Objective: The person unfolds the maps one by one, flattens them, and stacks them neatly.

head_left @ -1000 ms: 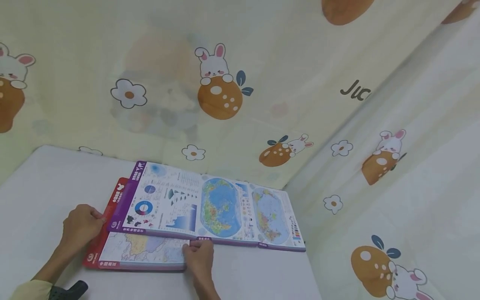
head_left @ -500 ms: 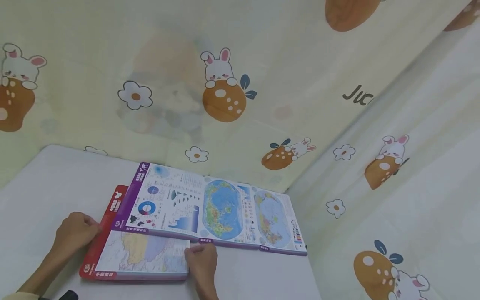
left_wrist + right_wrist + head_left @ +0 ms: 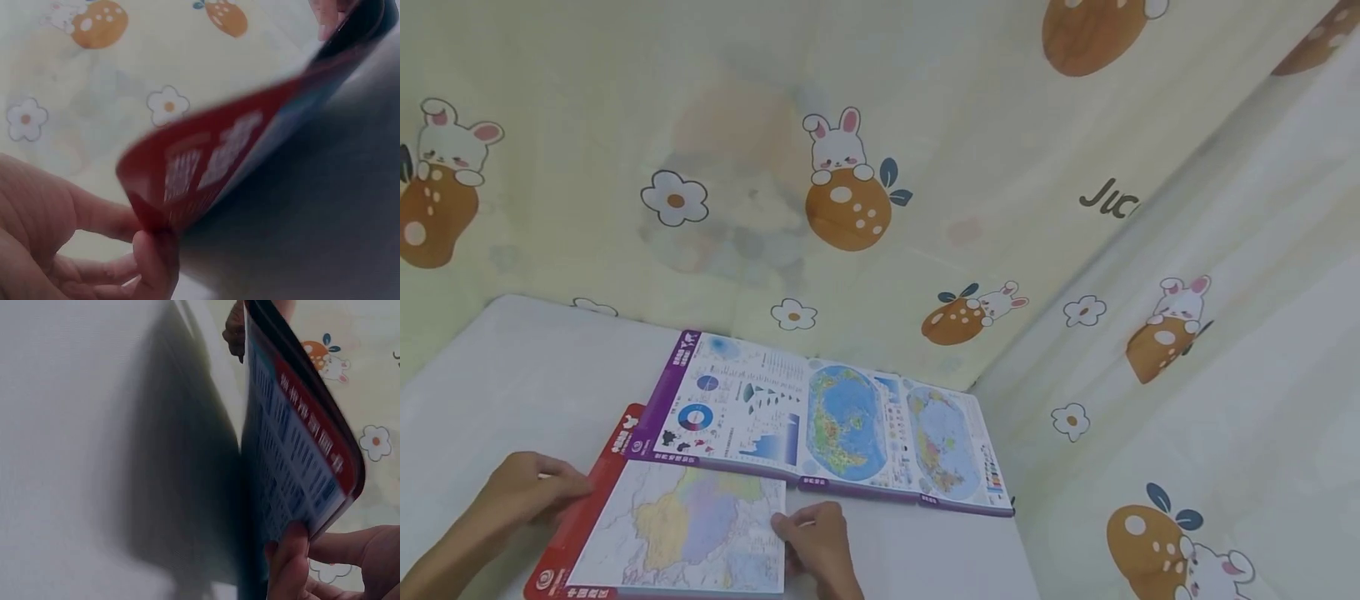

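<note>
My left hand (image 3: 527, 492) pinches the red left border of a folded map (image 3: 677, 525), with thumb and fingers on either side of the edge. The right hand (image 3: 823, 537) pinches its opposite edge. In both wrist views the map is lifted and tilted over the white table; the left wrist view shows its red corner (image 3: 187, 169) between the fingers. Its underside, a red strip over dense printed blocks (image 3: 287, 431), faces the right wrist camera. Behind it, a purple-edged world map (image 3: 745, 408) lies spread out in panels on the table; its near left corner meets the red-edged map's far side.
The white table (image 3: 565, 358) ends at the back against a cream curtain (image 3: 730, 292) printed with rabbits, strawberry shapes and flowers. Another curtain panel (image 3: 1210, 433) hangs along the right side.
Both hands have drawn the red-edged map toward the front of the table, and more of its printed face now shows from beneath the purple-edged map, which stays in place.
</note>
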The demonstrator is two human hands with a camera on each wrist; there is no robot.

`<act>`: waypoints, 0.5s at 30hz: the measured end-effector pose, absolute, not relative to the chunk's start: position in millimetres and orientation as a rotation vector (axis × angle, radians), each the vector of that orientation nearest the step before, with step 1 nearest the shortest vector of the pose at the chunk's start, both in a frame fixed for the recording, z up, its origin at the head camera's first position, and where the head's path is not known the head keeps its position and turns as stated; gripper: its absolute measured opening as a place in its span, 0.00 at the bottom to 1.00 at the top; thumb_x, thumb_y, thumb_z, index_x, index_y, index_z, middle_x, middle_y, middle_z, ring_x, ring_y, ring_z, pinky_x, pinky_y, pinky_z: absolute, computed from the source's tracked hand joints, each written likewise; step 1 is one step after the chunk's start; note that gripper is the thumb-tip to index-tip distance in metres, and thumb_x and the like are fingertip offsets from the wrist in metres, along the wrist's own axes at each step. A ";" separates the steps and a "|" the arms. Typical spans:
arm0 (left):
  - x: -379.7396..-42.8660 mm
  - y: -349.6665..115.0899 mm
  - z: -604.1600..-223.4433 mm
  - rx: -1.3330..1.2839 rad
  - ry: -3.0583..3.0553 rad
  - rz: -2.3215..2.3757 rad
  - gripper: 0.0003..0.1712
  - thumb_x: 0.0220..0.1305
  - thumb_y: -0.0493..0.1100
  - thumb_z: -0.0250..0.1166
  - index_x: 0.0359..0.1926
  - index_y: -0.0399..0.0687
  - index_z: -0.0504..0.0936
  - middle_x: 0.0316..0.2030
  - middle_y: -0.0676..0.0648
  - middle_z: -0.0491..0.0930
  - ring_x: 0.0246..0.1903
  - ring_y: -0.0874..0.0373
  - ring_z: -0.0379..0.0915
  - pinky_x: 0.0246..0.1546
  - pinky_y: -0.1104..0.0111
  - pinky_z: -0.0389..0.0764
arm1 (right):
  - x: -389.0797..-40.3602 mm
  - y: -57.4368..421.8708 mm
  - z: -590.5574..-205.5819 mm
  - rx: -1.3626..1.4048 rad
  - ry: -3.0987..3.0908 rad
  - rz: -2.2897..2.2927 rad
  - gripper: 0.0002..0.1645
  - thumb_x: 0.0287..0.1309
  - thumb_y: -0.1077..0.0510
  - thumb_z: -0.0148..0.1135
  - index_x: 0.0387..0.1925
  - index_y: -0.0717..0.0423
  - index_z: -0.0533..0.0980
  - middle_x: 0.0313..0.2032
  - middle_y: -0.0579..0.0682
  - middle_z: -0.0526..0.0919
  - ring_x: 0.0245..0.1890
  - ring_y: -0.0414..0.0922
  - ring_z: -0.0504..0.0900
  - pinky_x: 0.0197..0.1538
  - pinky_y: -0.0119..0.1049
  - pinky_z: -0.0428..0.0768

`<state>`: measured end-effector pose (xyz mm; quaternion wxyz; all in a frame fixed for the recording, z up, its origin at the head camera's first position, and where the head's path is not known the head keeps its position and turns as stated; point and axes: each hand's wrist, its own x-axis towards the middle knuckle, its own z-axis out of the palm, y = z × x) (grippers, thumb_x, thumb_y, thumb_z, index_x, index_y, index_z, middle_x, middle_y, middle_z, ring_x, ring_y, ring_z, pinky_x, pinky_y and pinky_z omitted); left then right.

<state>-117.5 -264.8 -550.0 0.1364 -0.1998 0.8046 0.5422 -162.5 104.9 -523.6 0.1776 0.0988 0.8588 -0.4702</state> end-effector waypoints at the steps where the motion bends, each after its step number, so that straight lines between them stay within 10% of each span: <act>1: -115.0 -263.5 -547.5 -0.575 2.318 1.576 0.24 0.66 0.45 0.72 0.47 0.22 0.85 0.37 0.41 0.91 0.33 0.57 0.83 0.35 0.65 0.89 | -161.6 107.2 -520.8 0.276 2.400 -1.348 0.13 0.66 0.54 0.75 0.37 0.61 0.84 0.24 0.50 0.88 0.19 0.38 0.82 0.24 0.28 0.80; 15: -96.0 -257.8 -513.3 -0.285 2.302 1.620 0.19 0.75 0.50 0.62 0.35 0.40 0.88 0.24 0.54 0.84 0.26 0.64 0.77 0.28 0.70 0.82 | -159.1 140.1 -490.1 0.130 2.185 -1.482 0.17 0.69 0.55 0.71 0.36 0.68 0.89 0.15 0.41 0.82 0.13 0.33 0.77 0.20 0.24 0.77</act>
